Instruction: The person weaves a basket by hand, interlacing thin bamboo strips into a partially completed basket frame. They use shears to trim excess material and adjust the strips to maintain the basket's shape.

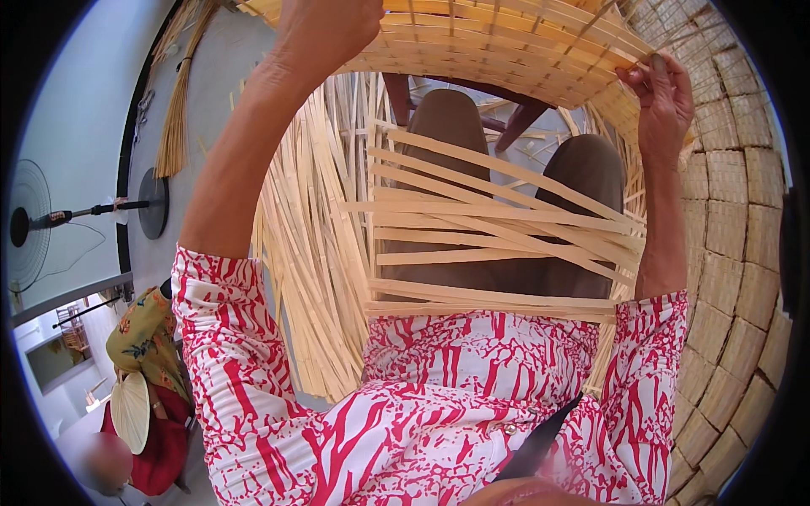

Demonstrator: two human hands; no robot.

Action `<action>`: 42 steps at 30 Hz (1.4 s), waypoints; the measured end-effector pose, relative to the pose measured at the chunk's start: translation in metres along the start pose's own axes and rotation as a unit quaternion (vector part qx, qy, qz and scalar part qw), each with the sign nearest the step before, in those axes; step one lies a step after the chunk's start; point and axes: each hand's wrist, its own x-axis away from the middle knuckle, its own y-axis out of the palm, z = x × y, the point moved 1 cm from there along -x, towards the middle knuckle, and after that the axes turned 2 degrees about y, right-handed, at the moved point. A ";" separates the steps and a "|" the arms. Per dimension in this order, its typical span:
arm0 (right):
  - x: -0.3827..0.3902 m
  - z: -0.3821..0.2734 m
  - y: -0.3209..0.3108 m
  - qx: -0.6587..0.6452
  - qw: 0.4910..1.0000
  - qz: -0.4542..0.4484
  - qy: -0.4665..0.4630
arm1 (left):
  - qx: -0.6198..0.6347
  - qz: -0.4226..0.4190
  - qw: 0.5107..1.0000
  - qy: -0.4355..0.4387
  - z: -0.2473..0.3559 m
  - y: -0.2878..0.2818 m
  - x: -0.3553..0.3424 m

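Observation:
A woven bamboo basket (498, 55), pale yellow, spans the top of the view, partly cut off by its edge. My left hand (337, 29) is against its left part; the fingers are hidden or out of view. On the right, my right hand (662, 88) is closed, thumb and fingers pinching a bamboo strip at the basket's rim. Thin uprights stick out past the weave beside that hand. Loose flat bamboo strips (506, 219) lie crosswise over my lap, apart from both hands.
A heap of long bamboo strips (308, 236) lies to my left. Stacked woven baskets (717, 244) line the right side. A dark red stool (523, 122) is beyond my knees. At the left are a broom (177, 105), a standing fan (34, 223) and another person (148, 363) with a hand fan (131, 413).

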 end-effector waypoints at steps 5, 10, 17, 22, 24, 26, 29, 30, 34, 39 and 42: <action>-0.001 0.008 0.003 -0.054 0.998 0.021 -0.002 | -0.048 0.027 0.998 0.044 -0.003 0.006 0.003; -0.007 0.013 0.008 -0.060 0.998 0.024 -0.003 | -0.017 -0.005 0.999 0.029 -0.001 -0.001 0.006; -0.011 0.022 0.003 -0.053 0.997 0.047 0.016 | -0.104 0.020 0.993 0.050 -0.014 0.012 0.000; -0.010 0.021 0.005 -0.058 0.996 0.058 0.021 | -0.110 -0.009 0.994 0.002 -0.011 0.018 0.004; -0.008 0.022 0.007 -0.060 0.995 0.069 0.036 | -0.132 0.026 0.989 0.062 -0.026 0.024 0.009; -0.008 0.024 0.007 -0.058 0.995 0.070 0.043 | -0.141 0.049 0.987 0.063 -0.029 0.031 0.015; -0.011 0.015 0.016 -0.050 0.995 0.080 0.035 | -0.127 0.050 0.990 0.040 -0.028 0.024 0.014; -0.011 0.011 0.017 -0.055 0.996 0.069 0.034 | -0.131 0.047 0.990 0.034 -0.026 0.023 0.011; -0.010 0.008 0.009 -0.057 0.996 0.043 0.061 | -0.095 0.071 0.992 0.043 -0.029 0.025 0.008; -0.014 0.010 0.009 -0.080 0.995 0.018 0.058 | -0.033 0.121 0.992 0.023 -0.002 0.013 0.016; -0.011 0.008 0.000 -0.078 0.995 0.030 0.059 | -0.043 0.148 0.975 0.162 0.023 0.038 -0.001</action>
